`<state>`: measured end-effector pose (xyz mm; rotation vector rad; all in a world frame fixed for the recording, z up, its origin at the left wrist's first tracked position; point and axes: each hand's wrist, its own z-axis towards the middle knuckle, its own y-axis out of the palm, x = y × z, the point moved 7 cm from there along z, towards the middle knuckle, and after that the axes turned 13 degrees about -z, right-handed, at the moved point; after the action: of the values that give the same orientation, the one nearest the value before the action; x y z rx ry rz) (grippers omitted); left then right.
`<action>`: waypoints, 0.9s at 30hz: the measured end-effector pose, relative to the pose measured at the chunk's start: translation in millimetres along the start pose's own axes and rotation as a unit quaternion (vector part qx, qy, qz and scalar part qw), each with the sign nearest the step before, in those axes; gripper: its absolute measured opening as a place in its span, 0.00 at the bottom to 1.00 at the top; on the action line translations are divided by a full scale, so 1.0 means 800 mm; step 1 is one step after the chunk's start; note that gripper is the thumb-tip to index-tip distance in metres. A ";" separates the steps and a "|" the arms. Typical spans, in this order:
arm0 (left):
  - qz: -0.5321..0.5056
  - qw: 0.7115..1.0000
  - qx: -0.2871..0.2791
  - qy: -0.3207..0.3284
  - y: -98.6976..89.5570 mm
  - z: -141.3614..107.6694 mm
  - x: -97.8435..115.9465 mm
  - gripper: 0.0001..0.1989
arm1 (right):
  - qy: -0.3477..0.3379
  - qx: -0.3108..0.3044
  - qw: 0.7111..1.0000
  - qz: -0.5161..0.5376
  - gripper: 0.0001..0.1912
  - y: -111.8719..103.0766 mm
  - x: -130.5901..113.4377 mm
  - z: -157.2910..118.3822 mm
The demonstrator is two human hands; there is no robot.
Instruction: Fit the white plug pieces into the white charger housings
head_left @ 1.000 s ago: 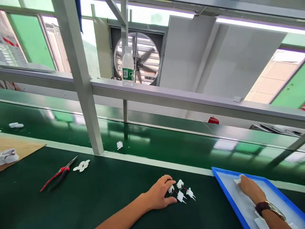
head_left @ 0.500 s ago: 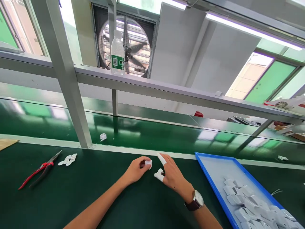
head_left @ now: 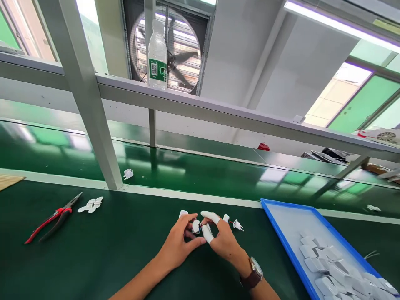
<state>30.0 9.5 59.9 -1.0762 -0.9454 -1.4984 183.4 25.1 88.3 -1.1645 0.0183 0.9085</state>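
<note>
Cradling a small white part over the counter, the left hand curls half-closed, presumably steadying it for the right hand, fingers bent close, grip unclear; a blue-rimmed tray sits apart, likely for easy reach, a bottle beyond.

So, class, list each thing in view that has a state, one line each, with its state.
Left hand: holding a white part
Right hand: fingers bent, close to that part
Pliers: lying flat, handles spread
Bottle: upright
Blue-rimmed tray: partly filled with white pieces
White discs: clustered
Ceiling light: lit
Fan: turning or stopped, cannot tell
</note>
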 end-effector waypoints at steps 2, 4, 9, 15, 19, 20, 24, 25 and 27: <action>-0.099 0.994 -0.003 -0.037 0.003 -0.004 -0.003 0.23 | -0.025 0.026 0.997 0.070 0.21 0.005 -0.012 -0.001; -0.150 0.988 0.006 -0.043 0.000 -0.005 0.000 0.21 | -0.050 0.027 0.996 0.075 0.22 0.009 -0.020 -0.004; -0.178 0.982 0.023 -0.058 -0.005 -0.007 0.010 0.20 | -0.086 0.032 0.996 0.004 0.26 0.004 -0.029 -0.011; -0.275 0.952 -0.024 -0.131 0.005 -0.011 0.006 0.19 | -0.045 0.044 0.991 0.114 0.24 -0.005 -0.021 -0.012; -0.246 0.963 -0.025 -0.102 0.001 -0.015 0.008 0.21 | -0.021 0.022 0.978 0.208 0.25 0.004 -0.016 -0.016; -0.220 0.971 -0.024 -0.087 -0.002 -0.016 0.009 0.23 | -0.018 0.026 0.977 0.213 0.25 0.005 -0.014 -0.017; 0.034 0.999 -0.011 0.003 -0.026 -0.011 0.012 0.36 | -0.020 0.072 0.982 0.171 0.21 -0.003 -0.008 -0.018; 0.115 0.993 0.007 0.022 -0.035 -0.007 0.009 0.39 | -0.026 0.089 0.984 0.155 0.21 -0.007 -0.008 -0.019; 0.243 0.968 0.046 0.037 -0.052 0.001 -0.002 0.41 | -0.047 0.119 0.985 0.115 0.23 -0.015 -0.009 -0.019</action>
<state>-10.6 18.2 57.4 -1.0817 -0.6302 -1.0715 192.4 7.2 94.1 -0.9083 0.1835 1.1316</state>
